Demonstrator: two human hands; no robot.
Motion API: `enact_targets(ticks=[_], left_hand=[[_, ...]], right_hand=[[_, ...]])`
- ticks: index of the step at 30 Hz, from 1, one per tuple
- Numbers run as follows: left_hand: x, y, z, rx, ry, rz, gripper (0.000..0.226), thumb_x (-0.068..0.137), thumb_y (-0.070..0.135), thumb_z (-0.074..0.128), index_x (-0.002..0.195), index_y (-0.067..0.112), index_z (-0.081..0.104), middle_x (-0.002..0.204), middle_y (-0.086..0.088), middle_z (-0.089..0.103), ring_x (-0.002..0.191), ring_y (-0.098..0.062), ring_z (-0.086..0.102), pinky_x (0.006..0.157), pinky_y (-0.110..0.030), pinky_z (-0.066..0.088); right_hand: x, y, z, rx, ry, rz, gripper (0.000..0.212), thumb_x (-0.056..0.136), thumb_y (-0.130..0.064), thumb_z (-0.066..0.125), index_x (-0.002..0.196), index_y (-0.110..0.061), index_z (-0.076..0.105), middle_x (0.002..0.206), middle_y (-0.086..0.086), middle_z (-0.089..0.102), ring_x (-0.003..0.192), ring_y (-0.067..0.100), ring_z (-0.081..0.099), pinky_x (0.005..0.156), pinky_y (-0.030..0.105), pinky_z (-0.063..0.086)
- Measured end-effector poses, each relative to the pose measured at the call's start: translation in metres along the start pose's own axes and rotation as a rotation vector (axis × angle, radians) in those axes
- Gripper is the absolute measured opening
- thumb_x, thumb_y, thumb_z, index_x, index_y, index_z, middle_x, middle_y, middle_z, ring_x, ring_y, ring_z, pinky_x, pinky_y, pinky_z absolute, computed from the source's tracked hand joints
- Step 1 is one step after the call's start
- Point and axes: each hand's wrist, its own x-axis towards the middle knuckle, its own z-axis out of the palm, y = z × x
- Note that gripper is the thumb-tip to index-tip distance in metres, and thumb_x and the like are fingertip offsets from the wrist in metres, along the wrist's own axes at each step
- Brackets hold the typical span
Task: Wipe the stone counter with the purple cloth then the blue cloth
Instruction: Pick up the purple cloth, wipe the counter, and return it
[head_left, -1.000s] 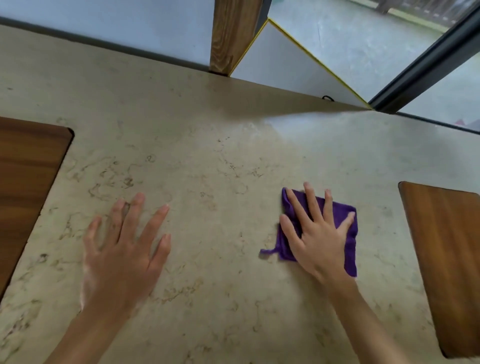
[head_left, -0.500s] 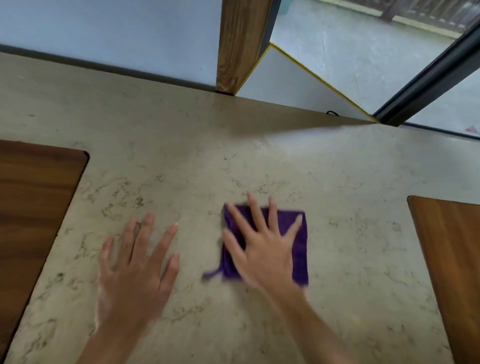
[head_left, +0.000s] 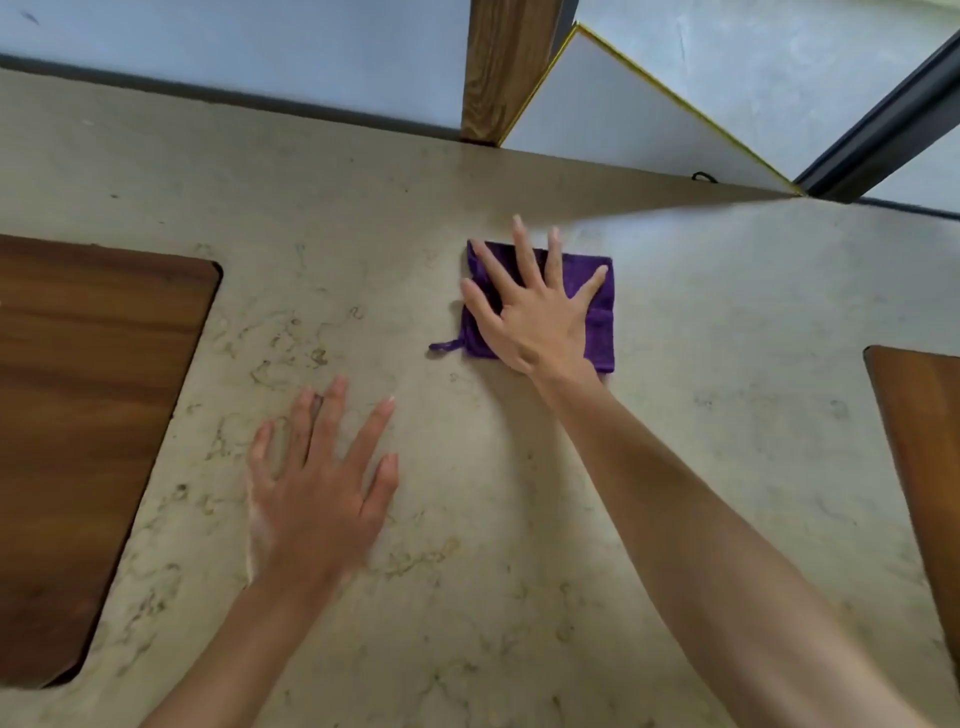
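Note:
A folded purple cloth with a small loop at its near left corner lies on the beige veined stone counter, toward the back. My right hand presses flat on it with fingers spread, covering most of the cloth. My left hand rests flat on the bare stone, nearer to me and to the left, fingers apart and holding nothing. No blue cloth is in view.
A dark wooden inlay fills the counter's left side, and another wooden panel sits at the right edge. A wooden post and a pale wall stand along the counter's back edge.
My right hand slid the purple cloth to the left, then away from me toward the back edge. My left hand stayed planted on the stone.

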Motion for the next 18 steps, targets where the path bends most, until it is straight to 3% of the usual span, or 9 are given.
enact_targets(ticks=[3,9,12,15,17,18], left_hand=[[0.0,0.001,-0.002,0.017,-0.003,0.002,0.058,0.1,0.054,0.018,0.157,0.045,0.019,0.168,-0.004,0.024,0.153,-0.03,0.028,0.118,-0.058,0.024],[-0.001,0.001,-0.001,-0.044,0.004,0.002,0.057,0.1,0.056,0.017,0.157,0.048,0.015,0.168,-0.003,0.025,0.153,-0.029,0.027,0.12,-0.058,0.022],[-0.003,0.004,-0.007,-0.114,-0.025,-0.017,0.058,0.099,0.059,0.01,0.156,0.05,0.009,0.171,-0.001,0.016,0.157,-0.026,0.017,0.124,-0.056,0.014],[-0.003,0.013,-0.017,-0.314,-0.071,-0.073,0.057,0.096,0.062,0.009,0.151,0.058,-0.006,0.172,0.0,0.009,0.159,-0.023,0.004,0.127,-0.055,0.004],[-0.008,0.029,-0.029,-0.507,-0.001,-0.064,0.055,0.097,0.059,0.027,0.151,0.059,0.017,0.159,-0.006,0.038,0.146,-0.03,0.037,0.12,-0.06,0.027],[-0.011,0.038,-0.034,-0.586,0.05,-0.047,0.049,0.095,0.059,0.036,0.144,0.056,0.036,0.14,-0.004,0.051,0.127,-0.027,0.054,0.108,-0.059,0.043]], right_hand=[[-0.077,-0.017,0.013,0.008,0.021,-0.009,0.06,0.094,-0.075,0.013,0.152,-0.057,0.009,0.17,-0.012,0.001,0.157,0.03,-0.008,0.11,0.082,-0.003],[-0.211,-0.032,0.036,-0.015,0.107,-0.025,0.06,0.094,-0.072,0.031,0.151,-0.052,0.027,0.169,-0.009,0.016,0.157,0.031,0.008,0.112,0.08,0.002],[-0.217,-0.038,0.022,0.019,0.032,0.015,0.062,0.094,-0.073,0.029,0.152,-0.052,0.025,0.17,-0.009,0.006,0.157,0.03,-0.001,0.115,0.077,-0.004],[-0.22,-0.025,0.006,0.194,0.0,-0.012,0.059,0.097,-0.071,0.021,0.153,-0.054,0.014,0.169,-0.016,-0.008,0.157,0.019,-0.008,0.121,0.063,-0.009],[-0.228,-0.003,-0.007,0.346,0.109,0.047,0.046,0.1,-0.064,0.031,0.143,-0.05,0.04,0.165,-0.019,0.02,0.152,0.012,0.022,0.126,0.05,0.016],[-0.233,0.011,-0.012,0.417,0.191,0.104,0.038,0.098,-0.06,0.04,0.131,-0.047,0.053,0.155,-0.021,0.039,0.141,0.009,0.038,0.121,0.044,0.032]])
